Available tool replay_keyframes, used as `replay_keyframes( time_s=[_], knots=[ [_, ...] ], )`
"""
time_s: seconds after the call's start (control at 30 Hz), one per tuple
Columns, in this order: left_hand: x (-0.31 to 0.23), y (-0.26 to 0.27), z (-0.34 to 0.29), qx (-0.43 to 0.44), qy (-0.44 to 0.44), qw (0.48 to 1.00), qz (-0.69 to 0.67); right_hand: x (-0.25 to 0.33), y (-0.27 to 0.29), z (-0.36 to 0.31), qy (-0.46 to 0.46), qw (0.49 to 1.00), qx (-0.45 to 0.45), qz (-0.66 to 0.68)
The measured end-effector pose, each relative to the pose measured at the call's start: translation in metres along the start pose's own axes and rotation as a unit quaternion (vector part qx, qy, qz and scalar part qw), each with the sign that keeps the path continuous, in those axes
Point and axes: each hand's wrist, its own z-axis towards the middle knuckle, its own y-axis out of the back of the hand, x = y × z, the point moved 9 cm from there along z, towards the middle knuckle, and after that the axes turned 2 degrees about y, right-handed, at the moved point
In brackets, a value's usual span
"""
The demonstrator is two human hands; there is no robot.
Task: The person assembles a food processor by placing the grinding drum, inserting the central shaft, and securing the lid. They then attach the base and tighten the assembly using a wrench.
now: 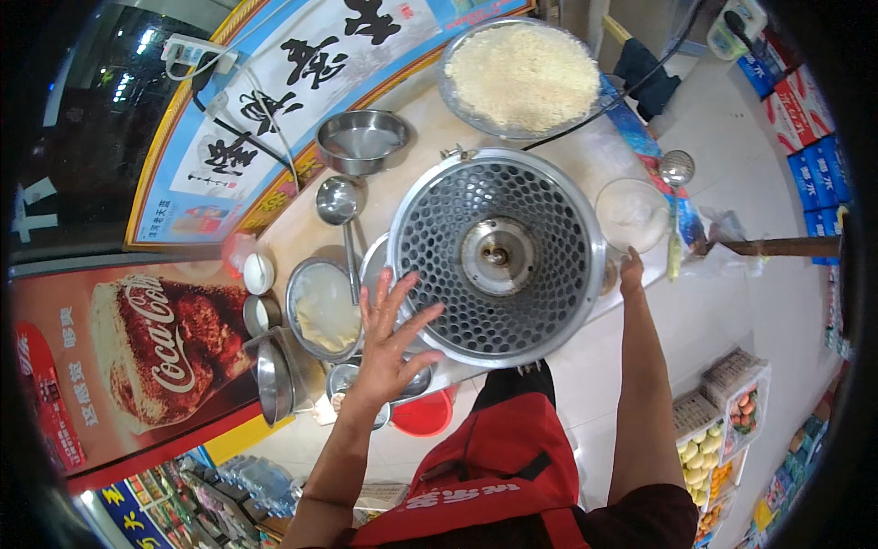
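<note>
A large round metal machine with a perforated, honeycomb-like inner drum and a central hub stands in front of me. Over its lower left rim my left hand is spread, fingers apart, holding nothing. On the other side my right hand pinches the near rim of a clear bowl with white contents. The fingertips are small in view and partly hidden by the bowl's edge. To the left of the machine a metal ladle lies with its handle over a metal bowl of cloudy liquid and pale pieces.
A big basin of pale crumbly flour is at the back, with a metal pan left of it. A black cable crosses behind the machine. A skimmer lies at the right edge. Below left are small bowls and a red basin.
</note>
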Motion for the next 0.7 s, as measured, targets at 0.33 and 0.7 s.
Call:
replay_keyframes(
  time_s=[0.33,0.7],
  knots=[
    [0.008,-0.001,0.001,-0.016,0.004,0.999,-0.046,0.001,-0.02,0.041,-0.036,0.934,0.169,-0.312],
    [0.002,0.002,0.001,-0.038,-0.008,0.998,-0.057,0.038,0.048,0.036,0.018,0.978,-0.023,0.208]
  ],
)
